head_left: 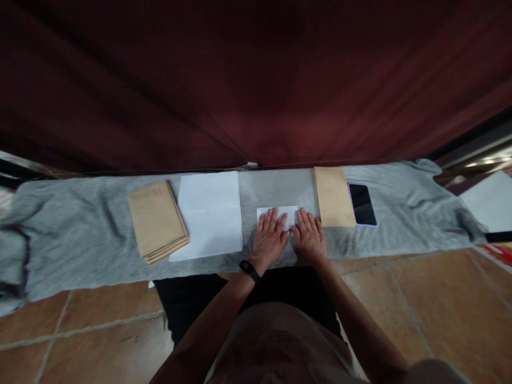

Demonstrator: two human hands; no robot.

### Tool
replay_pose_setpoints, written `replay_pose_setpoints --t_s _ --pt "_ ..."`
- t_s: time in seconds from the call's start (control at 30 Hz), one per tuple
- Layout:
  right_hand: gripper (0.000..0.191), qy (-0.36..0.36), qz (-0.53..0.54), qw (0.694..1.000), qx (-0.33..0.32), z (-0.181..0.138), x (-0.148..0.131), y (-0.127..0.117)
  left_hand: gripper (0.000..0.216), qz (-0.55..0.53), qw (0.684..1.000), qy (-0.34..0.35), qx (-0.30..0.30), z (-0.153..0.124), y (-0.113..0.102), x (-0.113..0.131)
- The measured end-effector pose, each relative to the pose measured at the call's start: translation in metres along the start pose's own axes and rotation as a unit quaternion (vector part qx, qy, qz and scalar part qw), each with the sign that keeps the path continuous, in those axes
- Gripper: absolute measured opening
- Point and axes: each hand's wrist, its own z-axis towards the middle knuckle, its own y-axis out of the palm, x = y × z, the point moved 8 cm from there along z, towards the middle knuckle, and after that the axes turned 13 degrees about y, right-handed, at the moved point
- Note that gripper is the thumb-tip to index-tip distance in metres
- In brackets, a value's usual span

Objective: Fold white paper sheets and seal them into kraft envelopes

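Observation:
A small white piece of paper (288, 212), apparently folded, lies flat on the grey cloth in front of me. Resting on its left part is my left hand (271, 233), palm down with the fingers stretched out; a dark band circles that wrist. My right hand (309, 236) lies flat at the paper's right edge, fingers also extended. The two thumbs nearly meet at the paper's lower edge. Both hands cover much of the paper. Close to my right fingertips is a brown envelope stack (334, 197).
Large white sheets (210, 216) lie left of my hands, partly under a thicker stack of brown envelopes (158, 218). A phone (362, 204) sits at the right. The grey cloth (404, 208) covers the narrow table, and a dark red curtain (256, 96) hangs behind it.

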Motion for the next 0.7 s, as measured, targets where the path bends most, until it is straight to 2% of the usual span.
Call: replay_pose_setpoints --t_s 0.7 --pt "0.055 0.003 0.005 1.0 -0.003 -0.0001 0.0055 0.0027 0.065 0.003 0.999 -0.034 -0.005 -0.0026 0.0004 -0.0106"
